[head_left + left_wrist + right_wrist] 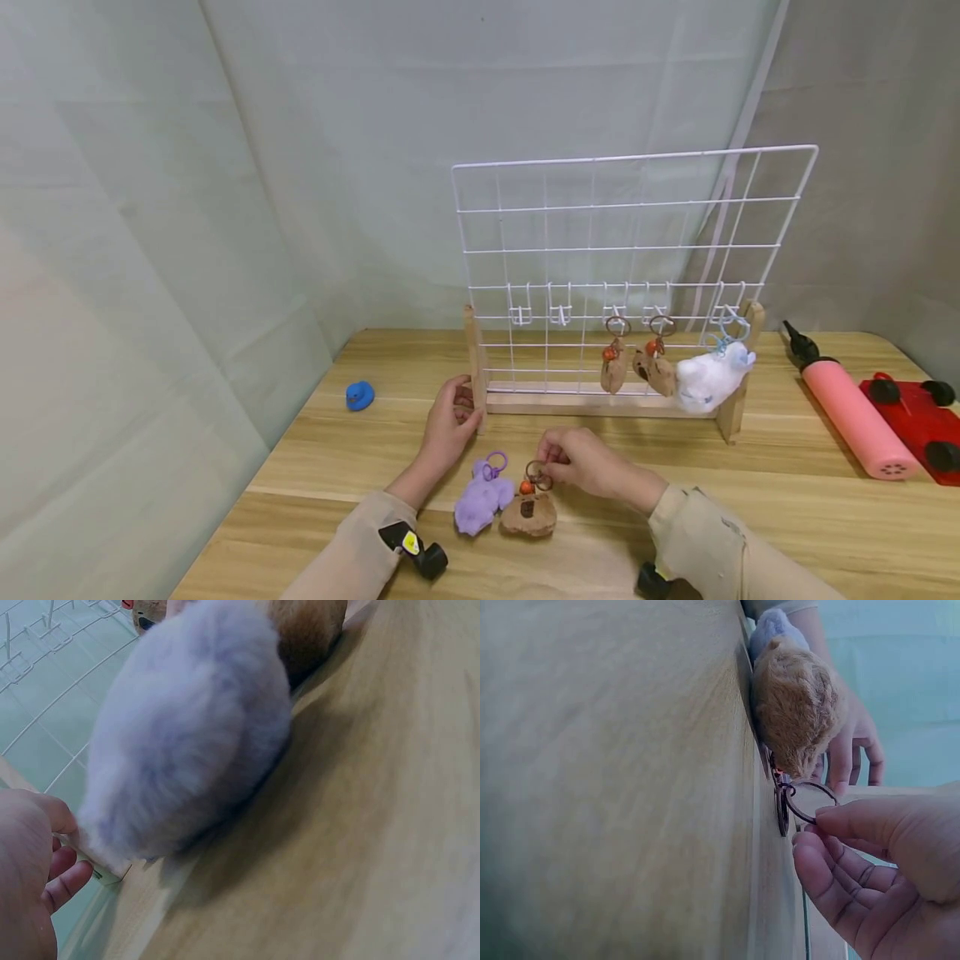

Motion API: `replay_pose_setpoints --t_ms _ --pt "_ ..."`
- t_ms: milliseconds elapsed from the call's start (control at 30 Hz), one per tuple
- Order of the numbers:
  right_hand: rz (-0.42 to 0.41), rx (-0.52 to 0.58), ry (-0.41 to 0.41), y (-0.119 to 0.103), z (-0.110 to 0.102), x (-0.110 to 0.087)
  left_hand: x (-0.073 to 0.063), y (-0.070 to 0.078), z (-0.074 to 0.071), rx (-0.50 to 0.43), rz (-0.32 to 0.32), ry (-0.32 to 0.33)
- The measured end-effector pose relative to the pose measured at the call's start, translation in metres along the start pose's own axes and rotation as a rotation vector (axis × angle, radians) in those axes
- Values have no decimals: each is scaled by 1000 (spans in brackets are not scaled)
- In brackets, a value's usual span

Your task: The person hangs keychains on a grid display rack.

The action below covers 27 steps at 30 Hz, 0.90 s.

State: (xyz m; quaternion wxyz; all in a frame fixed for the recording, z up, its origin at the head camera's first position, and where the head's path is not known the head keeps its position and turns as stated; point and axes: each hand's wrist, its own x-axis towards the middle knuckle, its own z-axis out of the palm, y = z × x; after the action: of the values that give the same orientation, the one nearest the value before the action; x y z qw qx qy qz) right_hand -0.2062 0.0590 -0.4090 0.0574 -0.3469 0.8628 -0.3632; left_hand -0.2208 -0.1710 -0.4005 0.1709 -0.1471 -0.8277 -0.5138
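My left hand [450, 421] grips the left wooden post [475, 354] of a white wire grid rack [570, 250], near its foot. In the right wrist view, my right hand [877, 862] pinches a dark metal key ring [810, 802] between thumb and fingertips. That ring belongs to a brown plush keychain [529, 515] with an orange bead, lying on the table. Close beside it lies a purple plush keychain [480, 500] with a purple ring, large and near in the left wrist view.
Two brown plush keychains [613, 371] and a white plush keychain [708, 379] hang from hooks on the grid's right part. Hooks [559, 315] at left carry nothing. A blue toy duck [360, 396] sits at left; a pink pump [858, 417] and red toy car [918, 425] lie right.
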Motion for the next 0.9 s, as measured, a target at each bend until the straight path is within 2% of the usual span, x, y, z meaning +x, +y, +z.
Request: replay_pose_setpoints --t_ms 267,733,800,900 --pt "14 3 20 -3 -5 -3 0 0 0 3 0 -4" --pt "-28 -26 30 -17 -27 -7 1 4 0 -5 -15 -5" --pt "-35 -26 27 -19 -30 -8 1 3 0 -9 -15 -4" --pt "-54 -7 21 -22 -35 -9 2 -6 3 -13 -28 4"
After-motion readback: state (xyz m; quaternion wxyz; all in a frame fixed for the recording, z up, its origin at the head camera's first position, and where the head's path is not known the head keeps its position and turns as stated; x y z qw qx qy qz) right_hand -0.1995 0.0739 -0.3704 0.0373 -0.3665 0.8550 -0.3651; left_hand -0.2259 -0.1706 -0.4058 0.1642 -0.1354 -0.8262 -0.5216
